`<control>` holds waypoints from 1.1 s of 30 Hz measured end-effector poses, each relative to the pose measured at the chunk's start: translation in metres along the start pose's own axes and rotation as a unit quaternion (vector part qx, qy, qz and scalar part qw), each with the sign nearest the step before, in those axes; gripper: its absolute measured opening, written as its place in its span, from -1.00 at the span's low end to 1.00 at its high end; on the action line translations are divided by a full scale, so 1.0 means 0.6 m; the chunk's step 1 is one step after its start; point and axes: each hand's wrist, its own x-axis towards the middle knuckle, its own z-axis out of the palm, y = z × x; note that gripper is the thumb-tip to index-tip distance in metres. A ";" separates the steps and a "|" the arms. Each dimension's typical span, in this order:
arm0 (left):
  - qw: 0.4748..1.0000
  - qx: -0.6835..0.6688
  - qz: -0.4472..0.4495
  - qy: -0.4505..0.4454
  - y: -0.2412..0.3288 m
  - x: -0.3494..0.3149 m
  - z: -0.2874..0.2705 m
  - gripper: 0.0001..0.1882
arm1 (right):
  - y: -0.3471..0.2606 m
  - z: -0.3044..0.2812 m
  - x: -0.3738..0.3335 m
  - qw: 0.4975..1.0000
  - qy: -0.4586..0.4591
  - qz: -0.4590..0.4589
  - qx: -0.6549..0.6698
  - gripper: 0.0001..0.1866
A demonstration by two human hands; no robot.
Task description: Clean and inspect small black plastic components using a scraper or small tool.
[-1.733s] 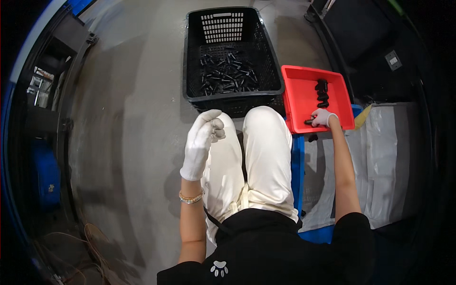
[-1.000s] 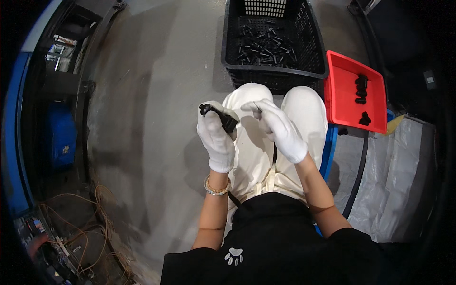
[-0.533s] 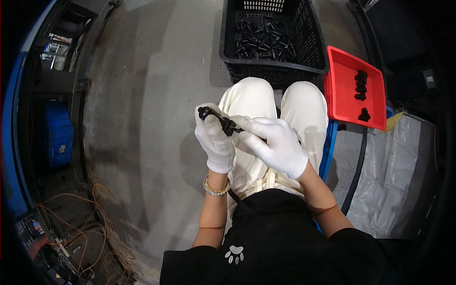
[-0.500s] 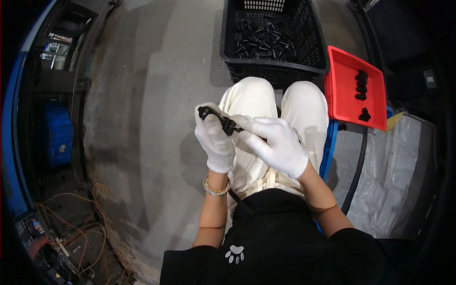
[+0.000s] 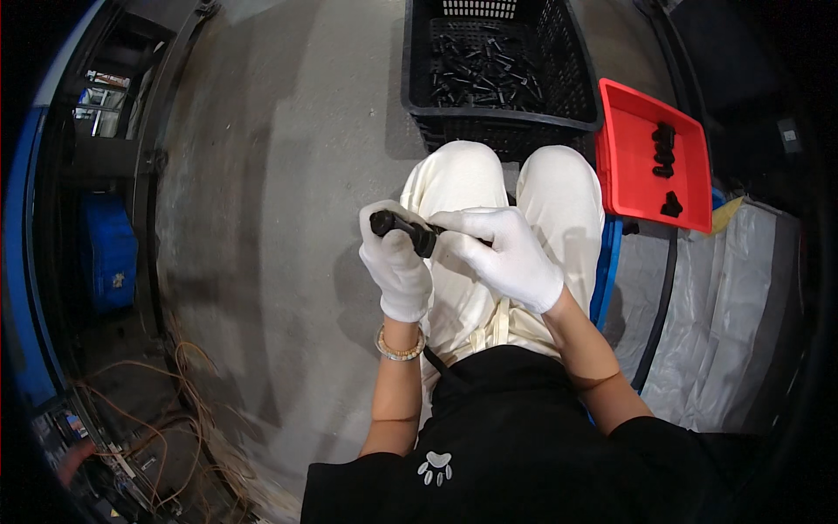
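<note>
My left hand [image 5: 395, 272], in a white glove, is closed around a black cylindrical plastic part [image 5: 403, 230]. One rounded end of the part sticks out at the left, past the fingers, and a wider collar sits toward its right end. From the right, my gloved right hand [image 5: 517, 260] pinches a slim dark tool [image 5: 439, 230] against that collar end. Its tip and most of its length are hidden by the fingers, so its kind cannot be made out. Both hands are above my lap, over the left thigh.
Beyond my knees stands a black plastic crate [image 5: 502, 118] holding many loose black parts [image 5: 484, 74]. To its right, a red tray [image 5: 628, 179] holds several black parts [image 5: 665, 148]. Grey sheeting [image 5: 698, 306] lies below the tray. Orange cables [image 5: 131, 367] tangle at the lower left.
The black part has turned in my left hand, so its rounded end faces up more. My right hand has shifted slightly and stays at the part's collar end.
</note>
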 end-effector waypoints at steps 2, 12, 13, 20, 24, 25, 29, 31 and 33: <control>1.000 -0.028 0.005 0.001 0.007 -0.001 0.017 -0.45 | 0.009 -0.004 -0.003 1.000 0.023 0.004 0.007 -0.72; 0.812 -0.461 -0.283 -0.220 -0.001 0.110 0.075 -0.48 | 0.109 -0.194 -0.039 0.963 0.236 0.021 -0.124 -0.67; 0.790 -0.489 -0.280 -0.243 0.020 0.114 0.085 -0.47 | 0.121 -0.238 -0.050 0.947 0.259 0.064 -0.177 -0.63; 0.773 -0.510 -0.254 -0.278 -0.023 0.086 0.067 -0.49 | 0.298 -0.511 -0.098 0.721 0.308 0.377 -0.493 -0.60; 0.795 -0.478 -0.298 -0.227 -0.021 0.060 0.059 -0.58 | 0.389 -0.563 -0.132 0.709 0.198 0.422 -0.529 -0.60; 0.807 -0.459 -0.304 -0.212 -0.018 0.057 0.054 -0.59 | 0.390 -0.550 -0.123 0.715 0.190 0.413 -0.530 -0.60; 0.849 -0.397 -0.282 -0.205 -0.017 0.049 0.043 -0.59 | 0.343 -0.506 -0.098 0.708 0.231 0.419 -0.519 -0.59; 0.865 -0.361 -0.275 -0.215 -0.014 0.050 0.041 -0.58 | 0.290 -0.475 -0.077 0.728 0.299 0.373 -0.491 -0.66; 0.891 -0.280 -0.259 -0.245 0.004 0.051 0.058 -0.58 | 0.278 -0.483 -0.076 0.806 0.296 0.259 -0.443 -0.70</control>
